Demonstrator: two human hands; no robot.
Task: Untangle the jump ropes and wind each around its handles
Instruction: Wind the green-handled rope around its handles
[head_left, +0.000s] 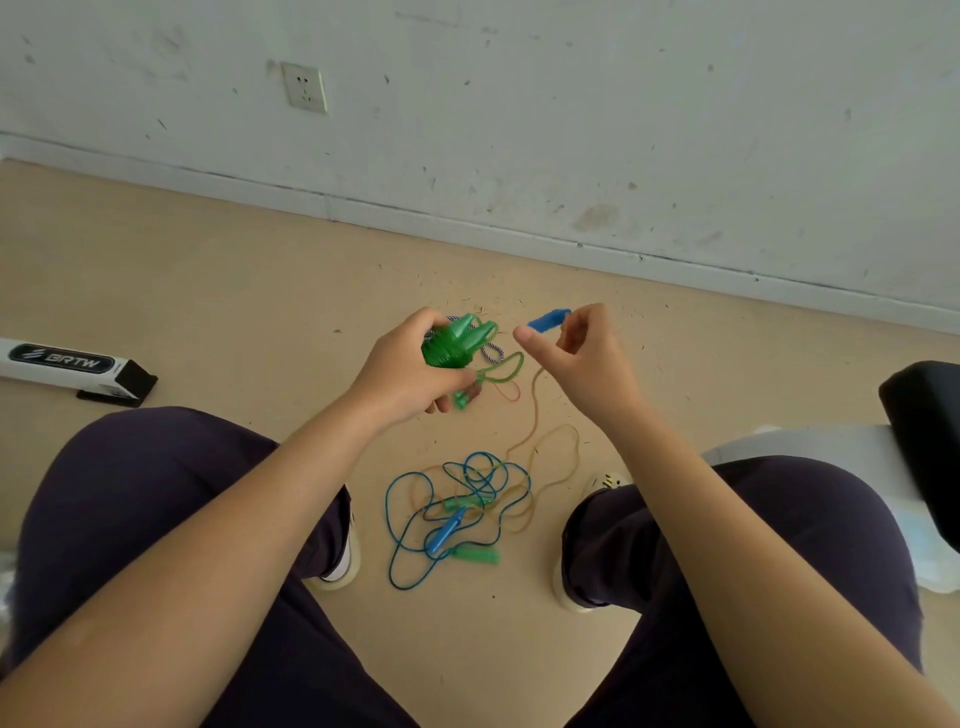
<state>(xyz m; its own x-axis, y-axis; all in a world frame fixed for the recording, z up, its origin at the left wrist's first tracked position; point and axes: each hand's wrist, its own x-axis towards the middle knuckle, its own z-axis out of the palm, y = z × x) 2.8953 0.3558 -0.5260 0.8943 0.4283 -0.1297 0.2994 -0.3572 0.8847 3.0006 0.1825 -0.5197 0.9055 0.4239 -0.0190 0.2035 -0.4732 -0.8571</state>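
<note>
Step in hand: one rope looked wound already, a green bundle (457, 340) of two handles side by side with cord wrapped round them; a second rope was being pulled free.
Left hand (410, 371): fingers curled round the green bundle, held up over the floor, a loose green loop hanging just right of it.
Right hand (576, 358): thumb and fingers pinched a blue handle (548, 318), raised, with a tan cord (535, 410) trailing down from near it.
Tangle (462, 506): lay on the floor (208, 291) between the person's shoes, near side, blue and tan cords looped through one another.
Count: in the tangle, one blue handle and what seemed two green handles; how many ropes, I could not tell.
Next move: probably setting the bundle aside so both hands can draw the raised handle's cord out of the loops.
Elsewhere: a white box (67, 366) lay far left.
</note>
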